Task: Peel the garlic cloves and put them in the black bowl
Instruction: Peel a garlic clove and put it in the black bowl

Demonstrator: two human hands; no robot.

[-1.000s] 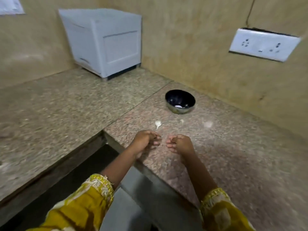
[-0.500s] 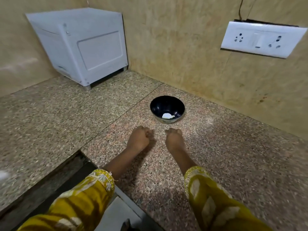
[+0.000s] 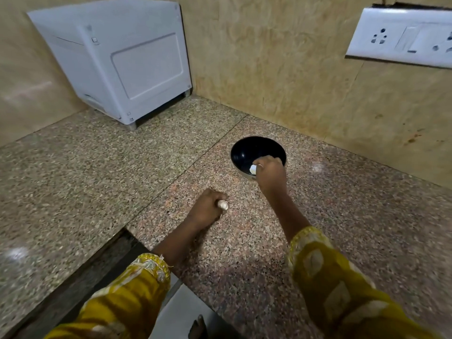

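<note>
The black bowl (image 3: 247,150) stands on the granite counter near the back wall. My right hand (image 3: 272,176) reaches over its near rim with fingers curled down into it. A white peeled clove (image 3: 253,169) shows at those fingertips, and I cannot tell whether it is pinched or lies in the bowl. My left hand (image 3: 206,209) rests on the counter in front of the bowl. It grips a piece of unpeeled garlic (image 3: 223,205) whose papery tip sticks out to the right.
A white box-shaped appliance (image 3: 127,59) stands in the back left corner. A white socket plate (image 3: 401,37) is on the right wall. The counter's front edge (image 3: 127,231) steps down at lower left to a dark gap.
My right hand has moved from beside the left hand forward over the bowl. The left hand stays on the counter, and its garlic now shows. The camera has tilted closer.
</note>
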